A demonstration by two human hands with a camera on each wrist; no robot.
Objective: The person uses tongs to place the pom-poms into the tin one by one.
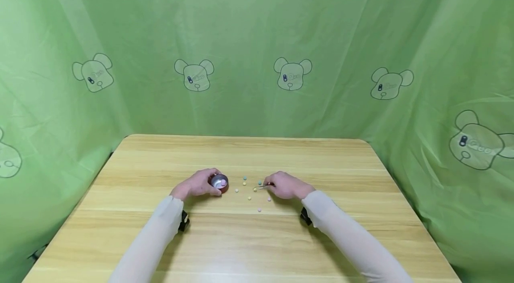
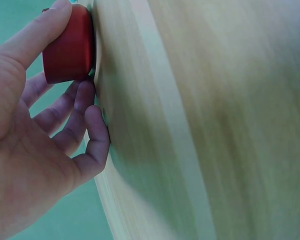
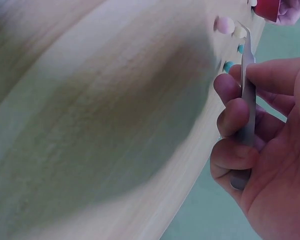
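A small red cup (image 1: 220, 182) (image 2: 70, 44) with a shiny metal inside stands on the wooden table (image 1: 241, 238); a pink bead lies in it. My left hand (image 1: 198, 184) (image 2: 50, 125) grips the cup from the left, thumb and fingers round its wall. My right hand (image 1: 285, 185) (image 3: 260, 145) pinches metal tweezers (image 1: 262, 187) (image 3: 247, 95). The tweezer tips rest at a yellow bead (image 1: 254, 189) (image 3: 238, 32). Several small coloured beads (image 1: 245, 183) lie scattered between the hands, among them a pink one (image 3: 224, 24) and teal ones (image 3: 229, 65).
A green cloth with bear prints (image 1: 293, 73) hangs round the table on the back and both sides. Both forearms wear pale sleeves (image 1: 345, 238) with dark wrist straps (image 1: 184, 220).
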